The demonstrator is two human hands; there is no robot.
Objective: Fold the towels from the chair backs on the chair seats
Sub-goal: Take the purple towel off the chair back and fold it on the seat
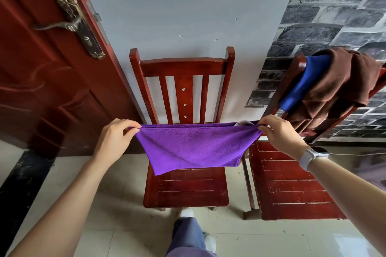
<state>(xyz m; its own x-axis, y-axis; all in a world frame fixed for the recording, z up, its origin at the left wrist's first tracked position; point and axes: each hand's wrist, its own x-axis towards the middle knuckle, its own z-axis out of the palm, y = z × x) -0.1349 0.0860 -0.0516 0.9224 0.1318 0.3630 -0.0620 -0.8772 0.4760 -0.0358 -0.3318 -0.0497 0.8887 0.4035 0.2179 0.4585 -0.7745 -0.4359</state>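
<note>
Currently the purple towel (194, 148) is hanging doubled over, stretched taut in the air above the seat (188, 190) of the middle chair (183, 64), with its top edge level and its lower corners drooping toward the slats. The left hand (114, 137) is pinching one upper corner between thumb and fingers (133, 125); the right hand (279, 133) is pinching the opposite corner in the same manner. Judging by the single crease, folding of this towel is at an early stage, and it is not yet resting on the seat. A blue towel (302, 83) and a brown towel (342, 81) are lying draped over the back of the right chair (292, 183), unfolded and awaiting handling.
</note>
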